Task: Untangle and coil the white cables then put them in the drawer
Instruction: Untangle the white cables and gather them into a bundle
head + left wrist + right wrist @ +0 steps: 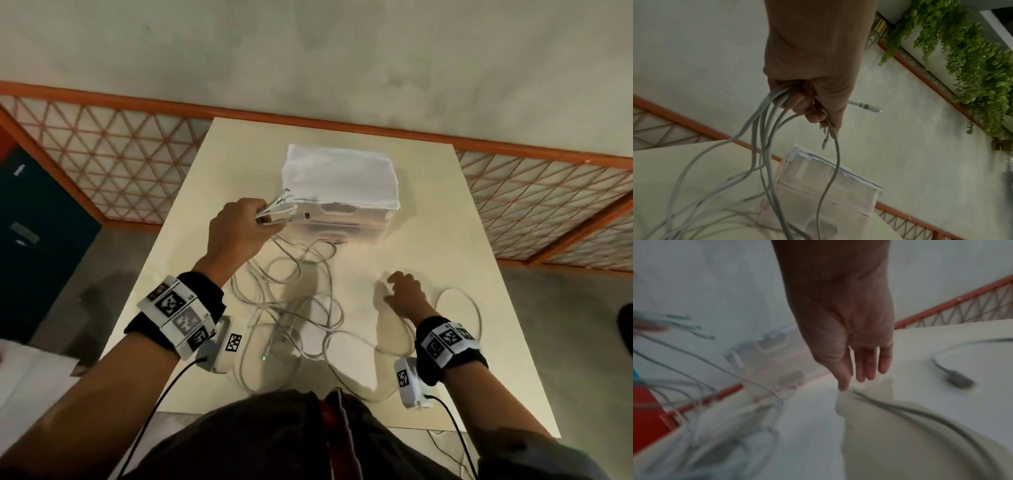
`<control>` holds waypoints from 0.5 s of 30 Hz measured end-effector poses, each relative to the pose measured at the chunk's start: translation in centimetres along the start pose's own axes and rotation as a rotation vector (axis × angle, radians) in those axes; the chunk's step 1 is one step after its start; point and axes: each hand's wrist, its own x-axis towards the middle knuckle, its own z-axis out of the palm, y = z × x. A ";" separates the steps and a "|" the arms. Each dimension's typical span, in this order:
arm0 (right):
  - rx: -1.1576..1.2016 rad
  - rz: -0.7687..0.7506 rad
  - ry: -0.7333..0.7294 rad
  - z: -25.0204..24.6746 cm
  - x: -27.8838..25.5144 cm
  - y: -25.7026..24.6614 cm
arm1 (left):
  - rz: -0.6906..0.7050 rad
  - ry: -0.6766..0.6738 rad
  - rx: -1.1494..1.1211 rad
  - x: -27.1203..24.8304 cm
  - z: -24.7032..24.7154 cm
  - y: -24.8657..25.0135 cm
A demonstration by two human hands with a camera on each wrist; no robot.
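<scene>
Cream tabletop (428, 212): left hand (236, 229) raised, fist clenched round bundled ends of tangled white cables (294, 308); right hand (406, 294) relaxed, fingers straight, index fingertip touching one cable

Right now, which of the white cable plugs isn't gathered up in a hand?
The lone plug lying on the table beyond the open right hand. The other visible plugs stick out of the left hand, which grips them as a bunch.
</scene>
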 end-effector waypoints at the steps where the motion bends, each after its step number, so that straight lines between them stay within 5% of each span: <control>1: -0.030 0.053 0.016 0.5 -0.1 0.5 | -0.019 -0.007 -0.015 -0.1 0.2 -0.2; 5: -0.026 0.113 0.099 2.5 -0.4 2.4 | -0.030 -0.057 -0.160 -0.1 0.8 -0.5; 10: -0.016 -0.049 0.065 -0.5 -0.7 1.3 | -0.031 -0.247 -0.284 0.2 1.3 0.4; 15: 0.412 -0.266 0.267 -6.4 -3.3 -4.5 | -0.039 -0.485 -0.546 -0.7 1.3 2.6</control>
